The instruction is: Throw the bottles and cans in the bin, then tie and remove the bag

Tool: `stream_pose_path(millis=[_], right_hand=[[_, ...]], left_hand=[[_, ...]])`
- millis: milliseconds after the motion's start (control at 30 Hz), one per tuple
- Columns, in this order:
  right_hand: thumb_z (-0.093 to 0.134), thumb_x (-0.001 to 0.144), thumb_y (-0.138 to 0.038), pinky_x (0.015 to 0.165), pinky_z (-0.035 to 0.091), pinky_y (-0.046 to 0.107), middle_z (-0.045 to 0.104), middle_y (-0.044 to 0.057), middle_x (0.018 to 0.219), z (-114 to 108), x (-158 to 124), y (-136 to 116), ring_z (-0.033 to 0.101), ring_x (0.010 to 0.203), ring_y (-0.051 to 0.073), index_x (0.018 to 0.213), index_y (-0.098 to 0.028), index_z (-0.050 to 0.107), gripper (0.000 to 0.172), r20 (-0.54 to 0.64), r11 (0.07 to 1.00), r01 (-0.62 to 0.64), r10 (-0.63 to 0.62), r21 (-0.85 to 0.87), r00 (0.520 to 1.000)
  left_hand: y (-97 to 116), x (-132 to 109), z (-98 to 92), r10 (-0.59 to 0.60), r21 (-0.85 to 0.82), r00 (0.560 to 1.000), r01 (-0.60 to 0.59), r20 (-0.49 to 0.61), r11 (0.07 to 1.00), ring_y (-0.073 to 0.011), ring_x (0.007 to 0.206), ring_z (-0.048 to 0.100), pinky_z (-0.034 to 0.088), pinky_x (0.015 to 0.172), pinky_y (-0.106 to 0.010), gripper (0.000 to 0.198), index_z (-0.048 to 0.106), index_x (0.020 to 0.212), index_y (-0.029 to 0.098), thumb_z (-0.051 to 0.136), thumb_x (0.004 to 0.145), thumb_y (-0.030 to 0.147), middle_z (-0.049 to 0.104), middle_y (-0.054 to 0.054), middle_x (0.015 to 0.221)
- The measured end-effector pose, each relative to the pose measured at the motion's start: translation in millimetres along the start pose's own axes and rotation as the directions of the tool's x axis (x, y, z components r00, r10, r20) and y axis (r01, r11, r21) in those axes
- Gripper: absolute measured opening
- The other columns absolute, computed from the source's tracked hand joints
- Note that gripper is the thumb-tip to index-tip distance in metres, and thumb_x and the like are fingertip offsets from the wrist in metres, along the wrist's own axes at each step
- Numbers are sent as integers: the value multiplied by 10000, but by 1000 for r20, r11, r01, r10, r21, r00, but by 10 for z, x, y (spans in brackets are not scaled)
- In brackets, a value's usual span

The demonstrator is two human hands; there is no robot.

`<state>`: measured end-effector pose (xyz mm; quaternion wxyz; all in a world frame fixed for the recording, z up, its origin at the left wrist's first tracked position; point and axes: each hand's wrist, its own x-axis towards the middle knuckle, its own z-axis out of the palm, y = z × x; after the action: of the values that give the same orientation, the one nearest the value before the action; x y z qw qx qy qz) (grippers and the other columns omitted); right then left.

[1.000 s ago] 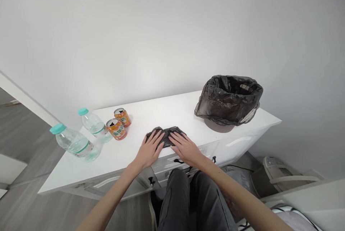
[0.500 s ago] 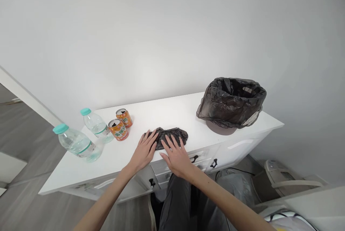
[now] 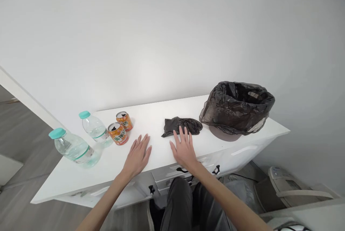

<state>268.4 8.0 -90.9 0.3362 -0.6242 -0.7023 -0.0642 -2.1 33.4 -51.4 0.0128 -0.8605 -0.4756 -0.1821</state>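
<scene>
A folded black plastic bag (image 3: 182, 125) lies on the white cabinet top (image 3: 156, 116), just left of a bin lined with a black bag (image 3: 237, 108). My right hand (image 3: 184, 148) lies flat with fingers spread, its fingertips touching the near edge of the folded bag. My left hand (image 3: 138, 155) rests open on the bare top, apart from the bag and a little right of the cans. Neither hand holds anything.
Two orange drink cans (image 3: 120, 127) stand at the left, with two clear water bottles (image 3: 81, 137) with teal caps beside them. Drawer fronts with dark handles (image 3: 215, 169) run below the top's front edge. A white appliance (image 3: 285, 184) sits on the floor at right.
The folded bag has slid right and away, towards the bin. My right hand followed it; my left hand came off the bag and now rests on the bare top.
</scene>
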Motion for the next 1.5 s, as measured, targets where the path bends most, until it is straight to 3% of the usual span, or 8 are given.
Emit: stream_pose_path(millis=[167, 567, 767, 967, 1100, 1233, 1367, 1500], right_hand=[[340, 1067, -560, 1213, 168, 758, 391, 224, 1650, 112, 118, -154, 213, 1584, 433, 1593, -168, 446, 664, -37, 993, -117, 118, 14, 992], [230, 1081, -524, 1242, 288, 563, 219, 157, 1738, -63, 974, 963, 106, 1622, 345, 1617, -141, 412, 683, 285, 922, -371, 386, -107, 877], [214, 1074, -575, 1263, 258, 542, 52, 91, 1777, 47, 916, 1127, -12, 1632, 332, 1678, -194, 272, 717, 284, 944, -299, 328, -143, 901], [215, 1076, -588, 1275, 205, 578, 100, 104, 1770, -136, 498, 809, 117, 1624, 339, 1669, -213, 296, 706, 341, 974, -159, 206, -160, 917], [302, 1066, -550, 1268, 271, 541, 209, 177, 1738, -639, 150, 512, 221, 1600, 356, 1641, -108, 331, 726, 312, 995, 32, 0, -96, 950], [416, 1034, -398, 1129, 472, 528, 390, 156, 1666, -1575, 75, 389, 531, 1408, 344, 1627, -202, 364, 627, 44, 962, 251, -248, -110, 968], [474, 998, -344, 751, 614, 406, 514, 163, 1563, -2493, 229, 459, 731, 910, 254, 1566, -216, 442, 582, -189, 959, 183, -225, -217, 956], [474, 976, -338, 554, 527, 321, 585, 144, 1496, -2899, 350, 708, 713, 750, 196, 1481, -206, 524, 524, -233, 957, 34, -105, -289, 967]], left_hand=[[8, -14, -19, -12, 2, 1000, 12, -6, 1000, -301, 1592, 289, 308, 1279, -567, 565, 441, 1591, 221, 360, 1086, 461, 449, -86, 1648], [5, -43, -33, -14, 31, 1000, 13, 11, 999, -294, 1595, 285, 300, 1287, -552, 559, 439, 1586, 221, 374, 1087, 465, 436, -72, 1658], [56, -32, -75, -35, 56, 998, 32, 50, 998, -294, 1604, 257, 286, 1295, -548, 576, 445, 1581, 191, 354, 1088, 476, 407, -62, 1675], [69, -45, -72, -38, 69, 998, 35, 44, 997, -303, 1599, 270, 281, 1299, -541, 584, 456, 1578, 186, 334, 1089, 480, 397, -54, 1678], [53, -70, -41, -39, 87, 999, 35, 38, 996, -309, 1595, 279, 280, 1297, -537, 579, 465, 1579, 200, 337, 1084, 472, 390, -48, 1681], [27, -90, 6, -39, 99, 999, 35, 33, 994, -316, 1590, 292, 277, 1294, -543, 579, 472, 1578, 199, 338, 1077, 455, 400, -52, 1675], [11, -95, 30, -44, 93, 999, 41, 30, 995, -313, 1589, 296, 279, 1290, -539, 582, 471, 1581, 219, 338, 1071, 463, 411, -49, 1669], [4, -85, 35, -59, 92, 997, 55, 46, 994, -313, 1589, 296, 262, 1295, -532, 593, 468, 1585, 214, 322, 1069, 468, 393, -47, 1678]])
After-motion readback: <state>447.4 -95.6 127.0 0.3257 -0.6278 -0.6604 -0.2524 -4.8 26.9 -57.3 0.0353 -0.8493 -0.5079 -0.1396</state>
